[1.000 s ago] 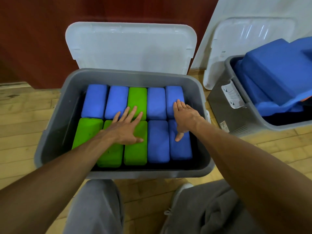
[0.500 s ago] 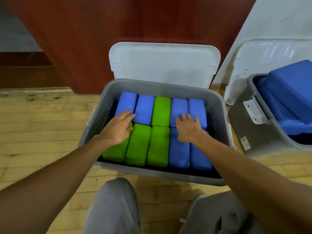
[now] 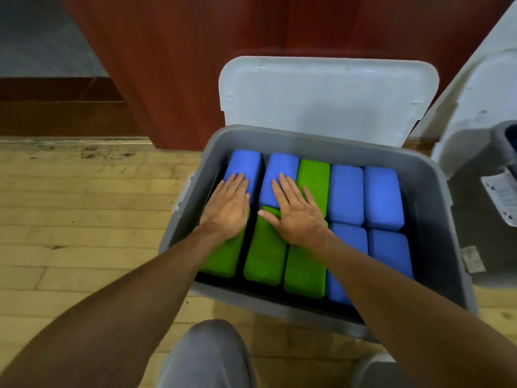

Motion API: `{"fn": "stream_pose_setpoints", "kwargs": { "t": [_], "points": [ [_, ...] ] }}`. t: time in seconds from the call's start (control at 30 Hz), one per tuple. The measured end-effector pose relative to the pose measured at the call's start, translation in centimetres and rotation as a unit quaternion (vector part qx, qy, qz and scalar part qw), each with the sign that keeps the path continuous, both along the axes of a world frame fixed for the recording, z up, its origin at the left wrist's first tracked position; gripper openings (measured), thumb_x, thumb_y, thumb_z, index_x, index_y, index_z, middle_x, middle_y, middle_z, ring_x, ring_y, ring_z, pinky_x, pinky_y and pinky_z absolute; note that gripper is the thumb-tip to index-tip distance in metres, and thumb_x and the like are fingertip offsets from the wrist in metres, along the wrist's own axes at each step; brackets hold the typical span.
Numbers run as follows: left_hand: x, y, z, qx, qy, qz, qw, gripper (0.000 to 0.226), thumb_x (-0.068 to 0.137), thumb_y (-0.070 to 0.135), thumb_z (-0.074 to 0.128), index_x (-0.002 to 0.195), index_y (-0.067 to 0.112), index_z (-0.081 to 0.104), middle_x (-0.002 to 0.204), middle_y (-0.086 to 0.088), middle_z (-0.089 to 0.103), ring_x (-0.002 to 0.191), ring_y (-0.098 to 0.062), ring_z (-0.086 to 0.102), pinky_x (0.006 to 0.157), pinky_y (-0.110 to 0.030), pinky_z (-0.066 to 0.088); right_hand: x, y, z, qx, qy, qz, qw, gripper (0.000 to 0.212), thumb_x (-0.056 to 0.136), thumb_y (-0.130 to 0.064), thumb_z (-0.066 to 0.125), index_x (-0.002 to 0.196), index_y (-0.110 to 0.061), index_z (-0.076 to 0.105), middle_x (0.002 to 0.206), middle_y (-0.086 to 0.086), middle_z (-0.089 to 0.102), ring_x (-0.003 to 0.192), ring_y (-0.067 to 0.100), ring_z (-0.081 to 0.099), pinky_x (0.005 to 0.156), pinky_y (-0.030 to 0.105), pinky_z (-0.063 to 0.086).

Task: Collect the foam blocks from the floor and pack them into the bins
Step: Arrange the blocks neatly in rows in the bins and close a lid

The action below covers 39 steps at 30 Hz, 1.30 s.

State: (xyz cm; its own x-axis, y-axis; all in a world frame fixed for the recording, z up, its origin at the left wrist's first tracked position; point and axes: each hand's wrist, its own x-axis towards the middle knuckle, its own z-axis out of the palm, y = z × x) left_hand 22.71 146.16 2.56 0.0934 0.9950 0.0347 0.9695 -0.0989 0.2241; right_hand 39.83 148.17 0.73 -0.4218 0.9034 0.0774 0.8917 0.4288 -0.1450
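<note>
Head | left hand (image 3: 228,210), right hand (image 3: 296,217): fingers (image 3: 237,183) straight on blocks (image 3: 382,197) | lid (image 3: 327,91) behind bin (image 3: 307,137)

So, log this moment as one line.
left hand: flat on blocks | right hand: flat on blocks | grey bin: two rows packed

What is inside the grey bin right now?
The grey bin holds six blue foam blocks and four green foam blocks in two rows. The left hand and right hand lie flat on them. Anything beneath this layer is covered.
</note>
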Motion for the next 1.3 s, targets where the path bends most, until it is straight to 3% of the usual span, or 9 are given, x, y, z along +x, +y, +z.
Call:
{"fn": "stream_pose_setpoints", "kwargs": {
  "t": [0.13, 0.3, 0.47, 0.63, 0.77, 0.9, 1.03, 1.2, 1.3],
  "points": [
    [-1.9, 0.3, -0.6, -0.026, -0.011, 0.012, 1.000, 0.069, 0.092, 0.034, 0.007, 0.143, 0.000, 0.037, 0.150, -0.015, 0.037, 0.141, -0.030, 0.031, 0.116, -0.040, 0.017, -0.3, 0.6, -0.7, 0.009, 0.001, 0.014, 1.000, 0.082, 0.088, -0.071, 0.029, 0.138, -0.010, 0.052, 0.145, 0.010, 0.048, 0.135, 0.022, 0.044, 0.110, 0.050, 0.032],
    [-0.3, 0.2, -2.4, -0.019, 0.017, -0.034, 0.999, 0.055, 0.095, 0.024, 0.023, 0.138, -0.004, 0.043, 0.145, -0.018, 0.043, 0.136, -0.031, 0.041, 0.112, -0.042, 0.024, -0.6, 0.6, -0.9, 0.003, 0.007, 0.024, 1.000, 0.084, 0.088, -0.071, 0.025, 0.144, -0.011, 0.043, 0.153, 0.009, 0.037, 0.142, 0.020, 0.033, 0.116, 0.048, 0.021],
    [-1.2, 0.3, -2.7, -0.013, -0.078, -0.046, 0.996, 0.062, 0.095, 0.034, 0.015, 0.143, 0.004, 0.038, 0.152, -0.010, 0.034, 0.143, -0.023, 0.027, 0.115, -0.027, 0.005, 1.4, 0.1, -0.7, -0.027, -0.022, 0.077, 0.996, 0.090, 0.084, -0.071, 0.006, 0.154, -0.016, 0.016, 0.162, 0.002, 0.010, 0.149, 0.014, 0.005, 0.120, 0.040, 0.000],
    [-0.8, 0.5, -2.8, -0.010, -0.133, -0.036, 0.990, 0.053, 0.098, 0.031, 0.025, 0.146, 0.010, 0.035, 0.155, -0.003, 0.027, 0.142, -0.008, 0.014, 0.114, -0.020, -0.002, 1.0, 0.4, -0.5, -0.036, -0.007, 0.059, 0.998, 0.094, 0.079, -0.075, 0.008, 0.153, -0.019, 0.021, 0.161, -0.002, 0.015, 0.149, 0.012, 0.007, 0.120, 0.041, 0.001],
    [-1.6, 0.9, -2.4, -0.063, -0.146, -0.006, 0.987, 0.047, 0.103, 0.021, 0.035, 0.149, 0.019, 0.027, 0.159, 0.005, 0.016, 0.146, -0.007, 0.006, 0.117, -0.032, -0.004, -0.1, 0.8, -0.2, -0.082, 0.007, 0.043, 0.996, 0.085, 0.086, -0.073, 0.033, 0.153, -0.023, 0.019, 0.162, -0.006, 0.009, 0.149, 0.010, 0.001, 0.120, 0.040, -0.003],
    [0.2, 0.4, -0.5, -0.138, -0.055, 0.005, 0.989, 0.057, 0.103, 0.038, 0.031, 0.153, 0.022, 0.011, 0.161, 0.007, -0.002, 0.147, -0.006, -0.006, 0.118, -0.037, -0.006, 1.4, 1.7, 2.0, -0.203, 0.070, 0.061, 0.975, 0.078, 0.090, -0.055, 0.053, 0.153, -0.021, 0.020, 0.162, -0.004, 0.009, 0.149, 0.011, 0.002, 0.119, 0.033, -0.001],
    [2.2, -1.2, 1.2, -0.141, -0.012, -0.028, 0.990, 0.067, 0.097, 0.050, 0.040, 0.153, 0.020, 0.016, 0.162, -0.001, 0.000, 0.148, -0.017, -0.002, 0.119, -0.033, -0.003, 6.5, 0.8, 4.1, -0.156, -0.001, 0.040, 0.987, 0.079, 0.087, -0.040, 0.066, 0.151, -0.018, 0.025, 0.159, 0.001, 0.019, 0.148, 0.018, 0.013, 0.120, 0.036, 0.009],
    [6.4, -2.3, 2.1, -0.141, -0.020, -0.115, 0.983, 0.074, 0.088, 0.068, 0.038, 0.151, 0.039, 0.011, 0.161, 0.011, -0.003, 0.148, -0.012, -0.008, 0.118, -0.044, -0.009, 13.7, -2.7, 3.3, -0.181, -0.058, -0.149, 0.970, 0.091, 0.091, -0.064, 0.040, 0.153, -0.005, 0.008, 0.161, 0.015, 0.001, 0.149, 0.029, -0.001, 0.120, 0.040, 0.001],
    [8.1, -2.0, 0.7, -0.129, 0.025, -0.110, 0.985, 0.092, 0.068, 0.091, 0.015, 0.148, 0.048, 0.007, 0.160, 0.015, -0.006, 0.147, -0.015, -0.013, 0.114, -0.055, -0.012, 14.7, -3.7, 1.8, -0.130, -0.046, -0.122, 0.983, 0.099, 0.086, -0.072, 0.010, 0.147, 0.004, 0.027, 0.155, 0.024, 0.021, 0.144, 0.040, 0.021, 0.117, 0.047, 0.017]
  ]
}}
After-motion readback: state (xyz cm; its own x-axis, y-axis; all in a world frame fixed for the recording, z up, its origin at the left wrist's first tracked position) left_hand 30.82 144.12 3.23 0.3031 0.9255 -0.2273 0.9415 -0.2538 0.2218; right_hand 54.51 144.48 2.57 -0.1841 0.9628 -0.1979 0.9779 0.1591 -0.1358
